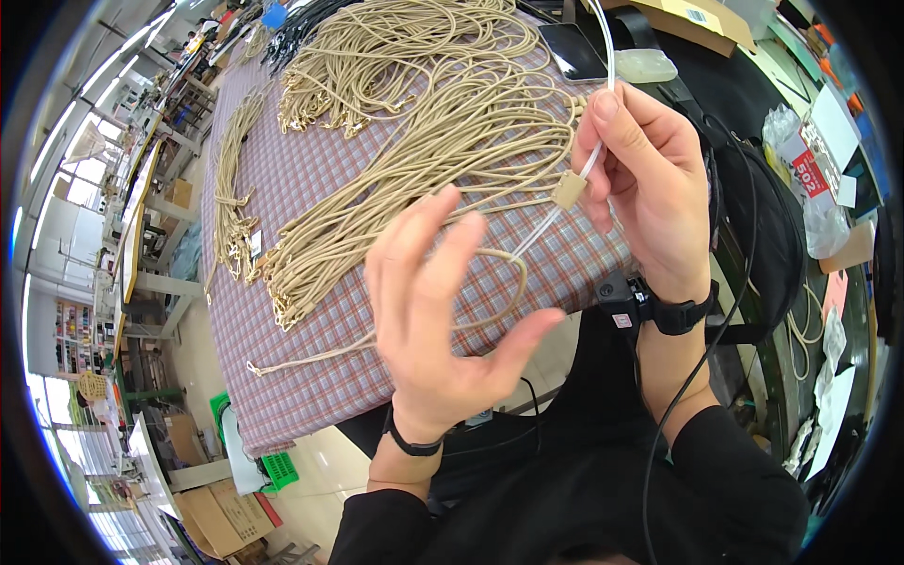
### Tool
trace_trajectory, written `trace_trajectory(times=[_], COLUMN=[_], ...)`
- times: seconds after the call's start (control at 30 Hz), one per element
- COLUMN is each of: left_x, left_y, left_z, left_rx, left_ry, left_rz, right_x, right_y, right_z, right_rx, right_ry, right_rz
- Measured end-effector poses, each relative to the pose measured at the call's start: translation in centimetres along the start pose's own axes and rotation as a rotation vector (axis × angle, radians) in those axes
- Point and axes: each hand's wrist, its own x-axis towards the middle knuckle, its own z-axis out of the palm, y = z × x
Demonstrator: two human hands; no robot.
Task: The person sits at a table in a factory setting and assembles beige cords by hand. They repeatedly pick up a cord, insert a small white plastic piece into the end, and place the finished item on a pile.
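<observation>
Right hand (640,179) pinches a thin white strip (591,160) threaded through a small tan block (569,190); left hand (443,301), fingers spread, loosely cradles a limp tan cord loop (513,282) just below the block. Cord looks light, floppy; best gripped near the block.

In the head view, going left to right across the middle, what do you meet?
Small bundle of beige cords → large pile of beige cords → left hand → beige square toggle → right hand → black bag.
</observation>
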Motion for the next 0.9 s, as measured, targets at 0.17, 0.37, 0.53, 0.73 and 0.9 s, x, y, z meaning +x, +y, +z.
trace_trajectory(times=[0.17,0.37,0.53,0.73,0.9], left_x=[0.3,-0.3,-0.7,-1.5,-1.4], left_y=[-0.6,0.1,0.5,-0.7,-0.8], left_z=[1.4,2.1,1.7,0.2,0.5], left_rx=[0.037,-0.046,-0.162,-0.070,-0.179], left_ry=[-0.011,0.076,0.058,0.166,0.240], left_rz=[0.139,0.025,-0.158,-0.168,-0.139], right_x=[-0.6,-0.8,-0.7,-1.3,-1.9], right_y=[-0.3,-0.3,-0.2,0.7,3.4], right_z=[0.4,-0.1,-0.3,1.8,-0.2], right_rx=[0.011,-0.013,-0.012,-0.187,-0.144], right_ry=[-0.031,-0.019,-0.034,-0.125,-0.106], right_rz=[0.017,0.011,0.012,0.021,0.026])
